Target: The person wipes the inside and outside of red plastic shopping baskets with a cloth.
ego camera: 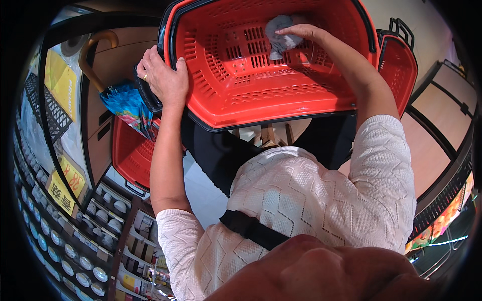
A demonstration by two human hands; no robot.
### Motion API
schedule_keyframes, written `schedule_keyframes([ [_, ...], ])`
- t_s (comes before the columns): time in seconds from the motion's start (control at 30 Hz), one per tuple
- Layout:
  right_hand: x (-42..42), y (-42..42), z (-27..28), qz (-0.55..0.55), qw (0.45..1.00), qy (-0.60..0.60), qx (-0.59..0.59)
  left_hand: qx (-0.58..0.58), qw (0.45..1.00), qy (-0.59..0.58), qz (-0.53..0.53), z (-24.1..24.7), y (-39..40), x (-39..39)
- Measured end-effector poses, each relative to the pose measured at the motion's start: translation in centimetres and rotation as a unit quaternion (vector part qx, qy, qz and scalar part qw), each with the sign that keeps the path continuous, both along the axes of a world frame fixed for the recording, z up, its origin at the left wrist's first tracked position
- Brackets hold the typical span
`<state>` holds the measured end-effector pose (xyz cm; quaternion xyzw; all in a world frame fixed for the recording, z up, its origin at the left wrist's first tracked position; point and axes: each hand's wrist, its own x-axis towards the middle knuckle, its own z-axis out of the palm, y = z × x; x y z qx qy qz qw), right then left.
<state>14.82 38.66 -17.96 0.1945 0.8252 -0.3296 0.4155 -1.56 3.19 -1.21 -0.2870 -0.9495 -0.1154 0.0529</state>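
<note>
A red plastic shopping basket (263, 96) with slotted walls and black rim trim is tilted so its inside faces me, above my dark-trousered thighs. My left hand (163, 77), with a ring on one finger, grips its left rim, the thumb lying toward the inner side. Inside the basket, my right hand (301, 32) presses a bunched grey-white cloth (282, 41) against the slotted bottom. Some fingers of that hand are hidden by the cloth.
To the left, a folded blue floral umbrella (126, 109) with a crook handle rests by another red basket (131, 154). A further red basket (399, 67) stands at right. Shelves of bowls (83, 263) line the lower left; wooden panels (429, 139) flank the right.
</note>
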Motion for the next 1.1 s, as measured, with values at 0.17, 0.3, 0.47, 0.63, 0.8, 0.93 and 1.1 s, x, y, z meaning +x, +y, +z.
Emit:
schedule_keyframes([
  [0.17, 3.9, 3.2, -3.7, 0.165, 0.980, -0.019, 0.108, 0.004, 1.000, -0.006, -0.020, 0.2, 0.6, -0.1],
  [0.3, 4.5, 2.1, -5.4, 0.140, 0.982, -0.044, 0.121, 0.008, 1.000, -0.009, -0.015, -0.1, 0.6, -0.2],
  [0.47, 4.4, -3.8, -2.8, 0.095, 0.986, -0.047, 0.130, 0.001, 1.000, -0.006, -0.003, 0.2, 0.3, 0.0],
  [0.63, 3.5, -3.9, -3.0, 0.067, 0.987, -0.067, 0.126, 0.024, 0.999, -0.022, -0.016, -0.1, -0.4, -0.3],
  [0.8, 2.8, 6.2, -9.7, -0.035, 0.979, 0.104, 0.173, 0.001, 1.000, -0.006, -0.006, -0.2, 0.4, -0.3],
  [0.93, 3.2, 3.9, -4.4, -0.359, 0.927, 0.025, -0.110, 0.005, 1.000, -0.003, -0.010, -0.2, 0.2, -0.3],
  [1.1, 2.6, 4.9, -4.3, -0.129, 0.987, -0.096, -0.025, 0.032, 0.999, 0.000, -0.014, -0.7, 0.1, -0.5],
])
